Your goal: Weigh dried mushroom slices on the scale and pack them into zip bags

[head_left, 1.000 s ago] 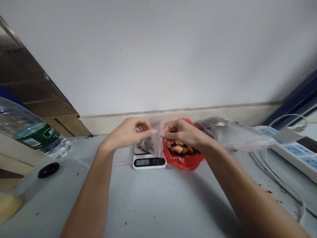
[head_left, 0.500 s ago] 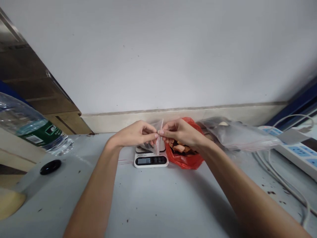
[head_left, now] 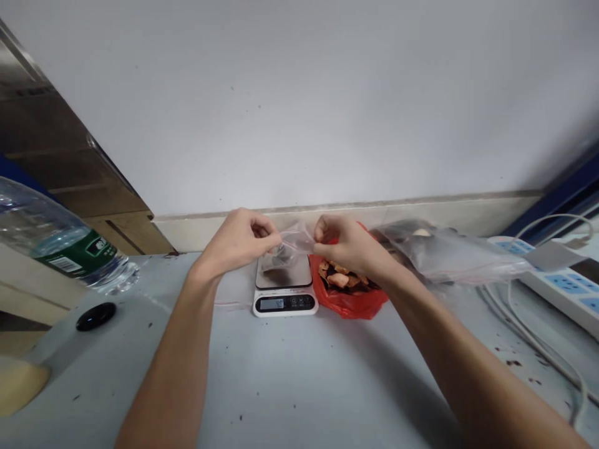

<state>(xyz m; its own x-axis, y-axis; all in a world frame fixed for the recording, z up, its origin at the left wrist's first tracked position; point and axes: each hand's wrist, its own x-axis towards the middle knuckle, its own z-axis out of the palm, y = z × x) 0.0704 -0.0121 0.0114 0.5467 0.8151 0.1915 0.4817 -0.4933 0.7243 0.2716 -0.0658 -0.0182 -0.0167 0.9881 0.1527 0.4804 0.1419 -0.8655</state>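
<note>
Between my two hands a clear zip bag (head_left: 291,244) is stretched by its mouth, just above a small digital scale (head_left: 285,304). My left hand (head_left: 243,240) pinches the bag's left edge between thumb and fingers. The opposite edge is pinched by my right hand (head_left: 344,243). Something dark shows low in the bag, over the scale's metal plate; I cannot make out what it is. The scale's display appears to read 4.0. Right beside the scale sits an open red plastic bag (head_left: 358,305) with brown and orange dried slices (head_left: 339,277) in it, partly behind my right wrist.
A larger clear bag with dark contents (head_left: 449,252) lies at the right, near a white power strip (head_left: 568,290) and its cables (head_left: 519,333). At the left are a water bottle (head_left: 77,249) and a black oval object (head_left: 96,316). The wall (head_left: 327,112) rises behind.
My hands have moved apart, spreading the bag's mouth from a narrow fold to a wide one. The scale's display has gone from 0.0 to about 4.0.
</note>
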